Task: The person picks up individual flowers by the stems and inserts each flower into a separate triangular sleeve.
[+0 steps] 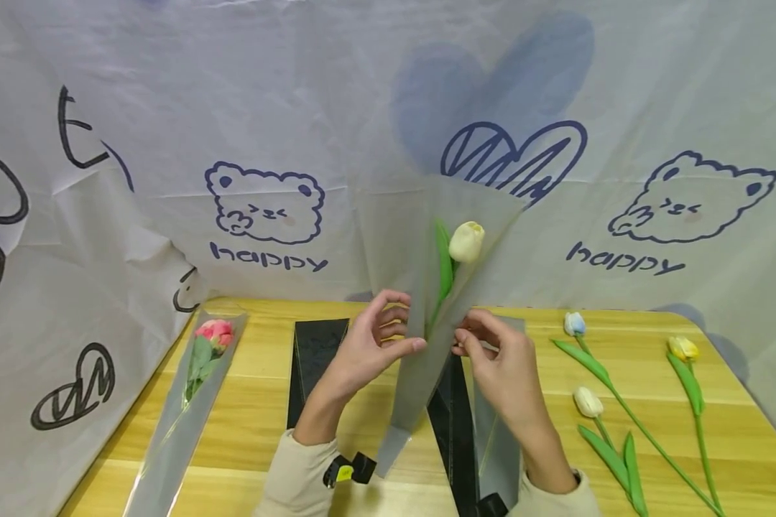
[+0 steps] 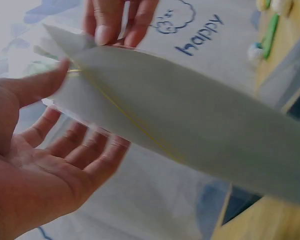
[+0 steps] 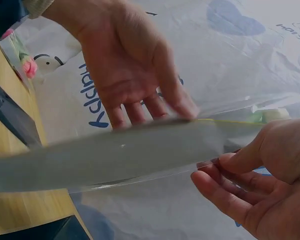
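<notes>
A white tulip (image 1: 467, 242) with a green leaf stands tilted inside a translucent grey flower sleeve (image 1: 416, 391), raised above the table in the head view. My left hand (image 1: 362, 355) holds the sleeve's left side, its thumb on the front and its fingers spread along the far side. On the opposite side, my right hand (image 1: 504, 370) pinches the sleeve's edge between thumb and fingertips. Gold trim lines the sleeve (image 2: 190, 110) in the left wrist view. In the right wrist view the tulip (image 3: 277, 115) shows only in part, blurred behind the film.
A sleeved pink flower (image 1: 215, 334) lies at the table's left. Black sleeves (image 1: 317, 352) and a grey sleeve (image 1: 498, 431) lie beneath my hands. To the right are a blue-white tulip (image 1: 574, 323), another white tulip (image 1: 587, 402) and a yellow one (image 1: 683, 349). A printed cloth (image 1: 388, 108) hangs behind.
</notes>
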Tool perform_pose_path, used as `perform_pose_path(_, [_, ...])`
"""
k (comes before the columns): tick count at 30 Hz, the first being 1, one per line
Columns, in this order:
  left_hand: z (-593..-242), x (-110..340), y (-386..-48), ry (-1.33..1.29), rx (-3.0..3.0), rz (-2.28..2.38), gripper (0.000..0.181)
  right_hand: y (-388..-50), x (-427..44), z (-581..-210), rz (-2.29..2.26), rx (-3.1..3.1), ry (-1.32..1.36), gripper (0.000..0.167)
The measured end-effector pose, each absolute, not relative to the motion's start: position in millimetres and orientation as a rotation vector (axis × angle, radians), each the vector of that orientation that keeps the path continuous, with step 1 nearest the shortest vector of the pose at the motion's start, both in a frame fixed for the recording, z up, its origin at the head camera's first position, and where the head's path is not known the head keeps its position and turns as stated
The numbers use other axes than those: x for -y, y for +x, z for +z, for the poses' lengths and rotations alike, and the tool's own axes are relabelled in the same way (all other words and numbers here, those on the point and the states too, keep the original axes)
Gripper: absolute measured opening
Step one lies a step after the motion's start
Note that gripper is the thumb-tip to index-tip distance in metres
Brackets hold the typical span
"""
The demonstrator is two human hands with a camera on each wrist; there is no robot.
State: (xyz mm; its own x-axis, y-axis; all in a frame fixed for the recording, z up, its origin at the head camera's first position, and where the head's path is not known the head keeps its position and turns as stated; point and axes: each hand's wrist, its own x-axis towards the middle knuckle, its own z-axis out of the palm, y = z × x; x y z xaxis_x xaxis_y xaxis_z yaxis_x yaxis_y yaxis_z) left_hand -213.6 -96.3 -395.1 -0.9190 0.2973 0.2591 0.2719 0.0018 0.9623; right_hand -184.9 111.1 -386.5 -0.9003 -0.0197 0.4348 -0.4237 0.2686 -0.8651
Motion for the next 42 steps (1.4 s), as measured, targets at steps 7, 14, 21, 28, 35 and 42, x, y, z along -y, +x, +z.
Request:
perform_pose_path(7, [-406,90,-218,0.679,-2.213,2.094,0.049,-186,-111,-390,1.672,2.236,0.378,0.021])
perform_pose_path(14, [-404,89,-218,0.588,-2.175,2.105,0.049,-187,-115,-386,1.728,2.247,0.369,0.025])
perform_pose_path(21, [-388,130,-207,0.26,-2.175,2.202,0.057,-188,-135,-383,1.676,2.245,0.372,0.023])
perform_pose_path(28, [-403,208,-193,0.029,-2.285,2.136,0.049,-190,-167,-381,1.591,2.298,0.293,0.025])
perform_pose_path(35, [-429,275,-169,-0.161,-2.466,1.862,0.053,-190,-188,-383,1.523,2.365,0.254,0.03])
perform_pose_path(42, [-467,299,-159,-0.288,-2.428,1.744,0.056,-188,-197,-384,1.451,2.423,0.231,0.03])
